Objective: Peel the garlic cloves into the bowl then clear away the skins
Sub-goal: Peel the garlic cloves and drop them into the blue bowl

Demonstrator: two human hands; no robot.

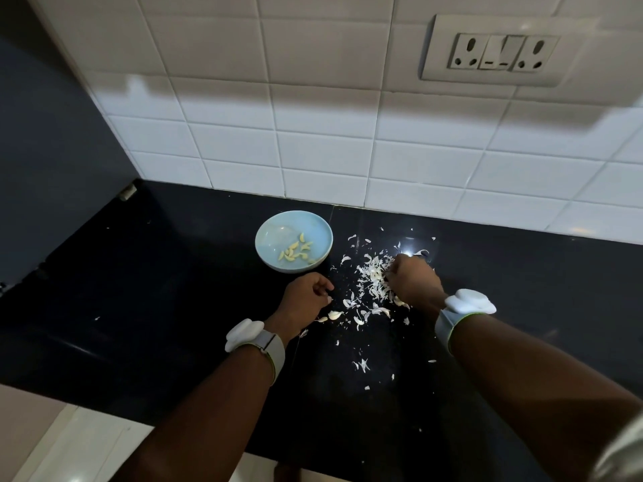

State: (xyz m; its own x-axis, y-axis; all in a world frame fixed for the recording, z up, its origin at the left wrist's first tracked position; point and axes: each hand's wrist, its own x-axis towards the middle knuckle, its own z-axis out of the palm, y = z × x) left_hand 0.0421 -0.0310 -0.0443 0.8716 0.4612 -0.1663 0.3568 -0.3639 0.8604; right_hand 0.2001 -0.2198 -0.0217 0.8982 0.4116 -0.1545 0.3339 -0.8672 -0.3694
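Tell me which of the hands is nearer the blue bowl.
Left. The left hand sits just in front of the blue bowl, close to its near rim. The right hand is farther off to the bowl's right, in the garlic skins.

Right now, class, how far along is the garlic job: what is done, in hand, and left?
Done: peeled yellowish garlic cloves lie in the pale blue round bowl. In hand: the right hand gathers the white papery skins; the left hand is curled nearby. Left: skins still litter the black glossy countertop.

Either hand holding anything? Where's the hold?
Right hand: fingers curled into the garlic skins, gathering them at the pile's top. Left hand: curled; contents cannot be told.
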